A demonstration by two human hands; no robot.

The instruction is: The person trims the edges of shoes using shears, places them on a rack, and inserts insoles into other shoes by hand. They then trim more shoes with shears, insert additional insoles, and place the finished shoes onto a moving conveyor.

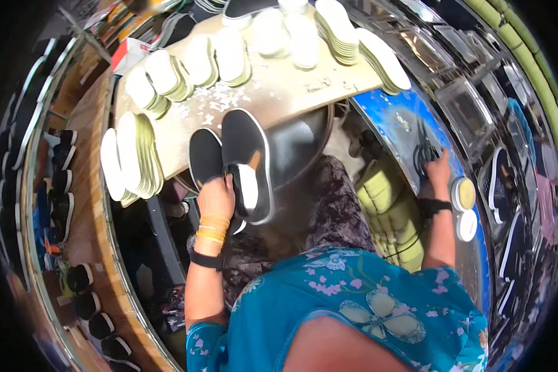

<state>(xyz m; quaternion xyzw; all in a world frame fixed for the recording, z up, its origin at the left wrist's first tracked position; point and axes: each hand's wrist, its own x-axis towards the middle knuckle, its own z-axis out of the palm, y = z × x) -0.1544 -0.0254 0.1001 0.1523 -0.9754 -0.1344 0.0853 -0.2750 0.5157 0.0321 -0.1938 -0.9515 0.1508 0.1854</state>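
The left hand (216, 195) holds a black slip-on shoe (248, 162) at its heel end, the fingers closed around the opening where a pale insole shows. The long axis of the shoe runs away from the person, the toe pointing up toward the pale wooden worktop (291, 93) and the heel lying in the hand. Just beside it, on the left of the hand, a second black shoe (204, 158) lies almost parallel, touching or nearly touching the first one; I cannot tell if the hand also touches it.

The right hand (439, 166) is well apart from the shoes, stretched out to the person's right side over a blue surface (394, 118). It reaches toward a dark object, which seems to be a pair of scissors (423, 154), but I cannot tell if the fingers are closed on it. Two round tins (464, 208) stand just beside the right wrist.

So the left hand is much nearer to the shoes. Beyond the left hand, stacks of white insoles (136, 158) lie on the worktop.
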